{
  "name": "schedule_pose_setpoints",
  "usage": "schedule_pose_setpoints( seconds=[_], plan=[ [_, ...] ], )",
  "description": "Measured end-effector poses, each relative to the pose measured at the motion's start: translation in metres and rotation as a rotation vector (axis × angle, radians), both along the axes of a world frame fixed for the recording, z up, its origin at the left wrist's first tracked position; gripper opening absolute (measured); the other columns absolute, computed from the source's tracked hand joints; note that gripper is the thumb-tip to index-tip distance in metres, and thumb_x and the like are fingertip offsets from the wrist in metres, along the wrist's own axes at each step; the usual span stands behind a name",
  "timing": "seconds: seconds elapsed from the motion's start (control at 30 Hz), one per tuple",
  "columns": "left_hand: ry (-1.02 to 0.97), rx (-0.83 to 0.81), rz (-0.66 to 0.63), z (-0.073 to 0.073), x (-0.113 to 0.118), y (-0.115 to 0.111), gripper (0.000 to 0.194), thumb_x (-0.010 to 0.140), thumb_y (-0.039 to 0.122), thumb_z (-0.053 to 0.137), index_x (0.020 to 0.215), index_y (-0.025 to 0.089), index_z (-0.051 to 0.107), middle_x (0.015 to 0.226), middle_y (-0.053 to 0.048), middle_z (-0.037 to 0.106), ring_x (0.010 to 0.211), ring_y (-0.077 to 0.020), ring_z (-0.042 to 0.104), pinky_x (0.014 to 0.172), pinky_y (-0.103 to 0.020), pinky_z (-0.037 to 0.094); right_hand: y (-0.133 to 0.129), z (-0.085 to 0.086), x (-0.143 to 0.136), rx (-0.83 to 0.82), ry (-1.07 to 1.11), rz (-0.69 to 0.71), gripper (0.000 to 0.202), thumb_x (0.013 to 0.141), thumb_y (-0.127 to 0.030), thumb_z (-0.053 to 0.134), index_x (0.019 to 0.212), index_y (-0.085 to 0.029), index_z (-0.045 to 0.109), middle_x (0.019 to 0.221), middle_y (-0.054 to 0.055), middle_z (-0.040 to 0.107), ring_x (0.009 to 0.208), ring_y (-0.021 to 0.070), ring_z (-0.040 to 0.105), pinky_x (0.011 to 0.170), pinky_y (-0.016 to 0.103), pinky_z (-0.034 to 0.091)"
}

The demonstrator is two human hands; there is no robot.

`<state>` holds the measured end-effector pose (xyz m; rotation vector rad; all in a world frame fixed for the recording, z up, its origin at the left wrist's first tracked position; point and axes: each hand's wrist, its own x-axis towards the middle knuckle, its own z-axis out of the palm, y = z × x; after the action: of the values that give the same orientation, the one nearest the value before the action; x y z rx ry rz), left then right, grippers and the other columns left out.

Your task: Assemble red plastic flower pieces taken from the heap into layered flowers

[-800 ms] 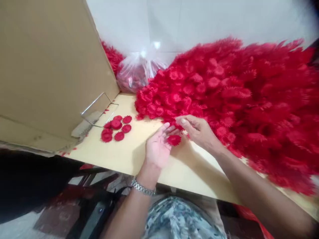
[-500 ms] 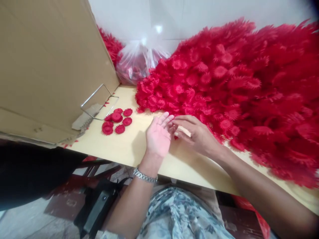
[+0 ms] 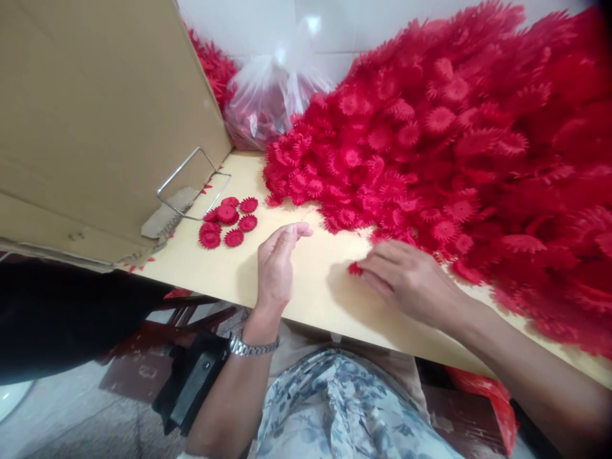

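Red toothed disc (image 3: 354, 269): partly hidden at the right hand's fingertips, over the pale tabletop (image 3: 306, 287).
Right hand (image 3: 411, 280): pinching that disc, I see, just beside the big red heap (image 3: 430, 146).
Left hand (image 3: 276, 271): loosely open, fingers bent inward.
Small disc group (image 3: 227, 213): left of both hands, near a wire frame (image 3: 179, 169).

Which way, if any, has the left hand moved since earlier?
Yes: the left hand has moved left, closer to the small group of red discs.

no text, label, brand, number or sign can be read anywhere here.
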<state>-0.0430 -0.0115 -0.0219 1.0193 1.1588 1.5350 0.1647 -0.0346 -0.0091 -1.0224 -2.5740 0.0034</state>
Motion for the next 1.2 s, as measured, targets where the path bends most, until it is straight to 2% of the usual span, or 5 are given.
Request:
schedule_pose_setpoints(
  seconds=[0.17, 0.4, 0.63, 0.87, 1.2],
  plan=[
    [-0.022, -0.029, 0.078, 0.002, -0.009, -0.005, 0.019, 0.081, 0.03, 0.058, 0.079, 0.017, 0.071, 0.078, -0.004, 0.07, 0.079, -0.0159, 0.064, 0.083, -0.031, 0.046, -0.033, -0.007, -0.007, -0.113, -0.049, 0.214, 0.017, 0.086, -0.007, 0.046, 0.08, -0.014, 0.06, 0.075, 0.005, 0.055, 0.065, 0.0154, 0.046, 0.062, 0.029, 0.036],
    [0.016, 0.007, 0.011, 0.002, -0.004, -0.006, 0.018, 0.082, 0.029, 0.058, 0.078, 0.018, 0.072, 0.078, -0.004, 0.07, 0.08, -0.0159, 0.064, 0.086, -0.032, 0.044, 0.04, -0.002, -0.024, 0.048, -0.051, -0.008, 0.029, 0.091, -0.015, 0.042, 0.071, -0.013, 0.062, 0.068, 0.006, 0.055, 0.062, 0.015, 0.045, 0.058, 0.028, 0.033],
    [-0.055, -0.013, 0.174, 0.001, -0.022, -0.009, 0.018, 0.079, 0.028, 0.06, 0.074, 0.016, 0.071, 0.073, -0.003, 0.069, 0.073, -0.0154, 0.064, 0.081, -0.032, 0.047, -0.026, -0.003, -0.032, -0.069, -0.053, 0.34, 0.019, 0.089, -0.01, 0.043, 0.09, -0.012, 0.062, 0.078, 0.006, 0.057, 0.068, 0.0159, 0.045, 0.064, 0.03, 0.034],
    [-0.074, -0.034, 0.041, 0.007, -0.01, -0.01, 0.019, 0.08, 0.031, 0.059, 0.079, 0.015, 0.069, 0.076, -0.005, 0.069, 0.077, -0.0163, 0.064, 0.084, -0.033, 0.047, 0.049, -0.012, -0.049, 0.13, -0.104, 0.061, 0.027, 0.091, -0.015, 0.044, 0.073, -0.012, 0.064, 0.07, 0.006, 0.058, 0.064, 0.015, 0.046, 0.062, 0.03, 0.031],
    [-0.632, -0.23, -0.196, 0.016, 0.004, 0.005, 0.061, 0.083, 0.064, 0.027, 0.109, 0.018, 0.057, 0.122, -0.015, 0.06, 0.115, -0.0249, 0.056, 0.098, -0.042, 0.042, 0.022, 0.002, -0.027, 0.211, 0.081, -0.002, 0.016, 0.088, -0.014, 0.049, 0.083, -0.015, 0.064, 0.076, 0.007, 0.062, 0.072, 0.0176, 0.053, 0.064, 0.03, 0.037]
  ],
)
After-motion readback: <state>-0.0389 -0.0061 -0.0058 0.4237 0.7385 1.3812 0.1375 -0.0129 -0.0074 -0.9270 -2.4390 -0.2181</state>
